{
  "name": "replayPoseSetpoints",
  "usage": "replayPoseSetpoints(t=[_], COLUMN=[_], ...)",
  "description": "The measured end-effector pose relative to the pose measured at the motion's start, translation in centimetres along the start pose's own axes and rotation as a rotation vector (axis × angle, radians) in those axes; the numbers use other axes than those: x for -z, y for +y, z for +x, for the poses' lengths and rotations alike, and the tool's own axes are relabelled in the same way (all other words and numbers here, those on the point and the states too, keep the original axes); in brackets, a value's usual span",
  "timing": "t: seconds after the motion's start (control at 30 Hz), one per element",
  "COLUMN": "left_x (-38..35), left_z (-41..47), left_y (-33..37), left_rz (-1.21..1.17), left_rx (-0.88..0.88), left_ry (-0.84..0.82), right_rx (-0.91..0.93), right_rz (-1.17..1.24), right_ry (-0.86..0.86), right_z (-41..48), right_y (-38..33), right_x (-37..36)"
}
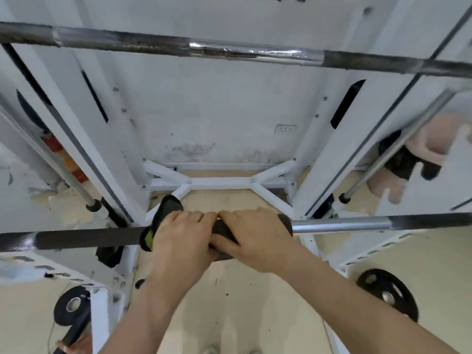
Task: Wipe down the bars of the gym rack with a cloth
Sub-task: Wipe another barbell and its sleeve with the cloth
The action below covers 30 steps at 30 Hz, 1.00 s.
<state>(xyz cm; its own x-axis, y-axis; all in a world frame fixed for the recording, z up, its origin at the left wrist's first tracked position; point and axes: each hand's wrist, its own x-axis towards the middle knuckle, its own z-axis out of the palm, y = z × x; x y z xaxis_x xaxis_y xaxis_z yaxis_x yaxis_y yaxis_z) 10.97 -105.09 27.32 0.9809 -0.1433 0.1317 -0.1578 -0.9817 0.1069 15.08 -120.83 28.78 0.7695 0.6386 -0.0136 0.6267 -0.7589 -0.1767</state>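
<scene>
The middle of the lower bar [86,238] is taken up by the left hand [178,241] and the right hand [258,236], closed side by side over a cloth [163,213]. Bare bar is left open on both sides, out to the white uprights [329,159]. A wide gap is left below the upper bar [153,43]. Outward passage is narrowed by slanted chrome rods [398,146]. Weight plates [388,297] are scattered on the floor below.

Inside a gym room, marked by a white steel rack [219,183], a barbell [229,51] across it and black weight plates [388,295] low at its sides.
</scene>
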Motion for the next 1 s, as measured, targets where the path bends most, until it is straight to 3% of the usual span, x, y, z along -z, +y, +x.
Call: replayPoseSetpoints(t=[0.1, 0.23, 0.3, 0.37, 0.47, 0.57, 0.67, 0.83, 1.0], left_x=[-0.2, -0.3, 0.0, -0.5, -3.2, -5.2, -5.8, -7.1, -7.2], left_z=[1.9, 3.4, 4.3, 5.4, 7.1, 8.3, 9.2, 10.8, 13.6], left_y=[2.9, 9.0, 12.4, 15.8, 21.1, 26.0, 29.1, 34.6, 43.6], left_rz=[-0.063, -0.309, -0.396, -0.434, -0.347, -0.199, -0.120, -0.072, -0.092], left_rx=[-0.139, -0.372, -0.385, -0.364, -0.365, -0.323, -0.214, -0.236, -0.395], left_ry=[-0.052, 0.118, 0.214, 0.198, 0.069, -0.005, 0.038, 0.196, 0.031], right_rx=[-0.061, -0.091, -0.110, -0.171, -0.278, -0.350, -0.347, -0.303, -0.621], right_rz=[-0.080, -0.137, -0.184, -0.183, -0.280, -0.299, -0.268, -0.222, -0.380], right_ry=[-0.064, -0.042, -0.039, -0.018, 0.014, -0.065, -0.052, 0.053, -0.042], right_z=[-1.6, -6.0, -9.2, -12.8, -17.0, -18.2, -17.8, -19.7, -24.7], right_y=[3.6, 10.6, 14.7, 19.3, 26.1, 29.7, 29.6, 28.8, 34.9], right_x=[0.5, 1.4, 1.9, 2.6, 3.8, 4.5, 5.0, 4.0, 5.8])
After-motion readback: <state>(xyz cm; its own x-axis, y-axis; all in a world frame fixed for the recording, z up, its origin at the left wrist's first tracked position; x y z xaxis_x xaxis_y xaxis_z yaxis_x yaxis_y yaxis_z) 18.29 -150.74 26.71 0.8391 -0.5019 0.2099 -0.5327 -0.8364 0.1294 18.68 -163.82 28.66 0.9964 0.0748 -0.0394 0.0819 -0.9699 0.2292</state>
